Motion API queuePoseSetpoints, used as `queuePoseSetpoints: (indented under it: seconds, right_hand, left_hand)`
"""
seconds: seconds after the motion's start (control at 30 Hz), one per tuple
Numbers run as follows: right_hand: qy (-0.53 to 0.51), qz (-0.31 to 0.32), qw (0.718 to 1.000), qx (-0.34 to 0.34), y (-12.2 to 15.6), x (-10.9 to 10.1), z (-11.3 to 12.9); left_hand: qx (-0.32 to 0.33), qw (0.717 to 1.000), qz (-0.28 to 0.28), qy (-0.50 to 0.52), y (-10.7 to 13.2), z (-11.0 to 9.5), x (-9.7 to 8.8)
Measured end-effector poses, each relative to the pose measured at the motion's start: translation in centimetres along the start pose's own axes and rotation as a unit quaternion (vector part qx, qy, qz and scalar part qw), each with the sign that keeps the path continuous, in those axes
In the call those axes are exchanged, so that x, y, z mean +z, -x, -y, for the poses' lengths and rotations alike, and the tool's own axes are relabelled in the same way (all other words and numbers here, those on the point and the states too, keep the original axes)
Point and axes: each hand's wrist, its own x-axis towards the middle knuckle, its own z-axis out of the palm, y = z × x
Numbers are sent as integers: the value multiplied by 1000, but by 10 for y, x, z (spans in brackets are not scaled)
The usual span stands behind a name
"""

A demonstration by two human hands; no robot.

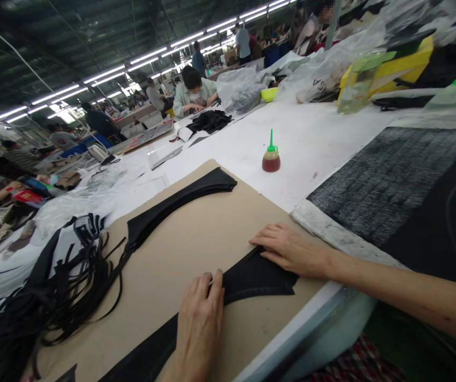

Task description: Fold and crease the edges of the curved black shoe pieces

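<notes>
My left hand (198, 323) lies flat, fingers together and stretched out, pressing on a curved black cut piece (251, 278) that rests on a brown cardboard sheet (188, 244). My right hand (291, 248) lies flat on the same piece's right end, fingers extended. Neither hand grips anything. A second stack of curved black pieces (180, 204) lies further back on the cardboard.
A tangle of black strips (48, 297) lies at the left. A small glue bottle with a green nozzle (270, 155) stands on the white table. A dark textured mat (395, 185) lies to the right. A seated person (191, 93) works further along the table.
</notes>
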Motion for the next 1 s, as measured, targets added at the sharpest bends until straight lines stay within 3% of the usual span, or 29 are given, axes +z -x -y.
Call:
queuePoseSetpoints:
  seconds: [0.17,0.3,0.7,1.0]
  right_hand:
    - [32,11,998,-46,-8,5,-6]
    - [63,36,994,-83,-15,2,-8]
    - [138,66,970,-190,-30,-6,-14]
    - [133,79,967,-200,-36,-8,-15]
  left_hand:
    - [27,997,34,63,-22,-20,8]
    - [44,998,22,34,-24,-30,13]
    - [37,999,7,4,-21,-33,18]
    - [21,1000,-8,-7,-21,-33,18]
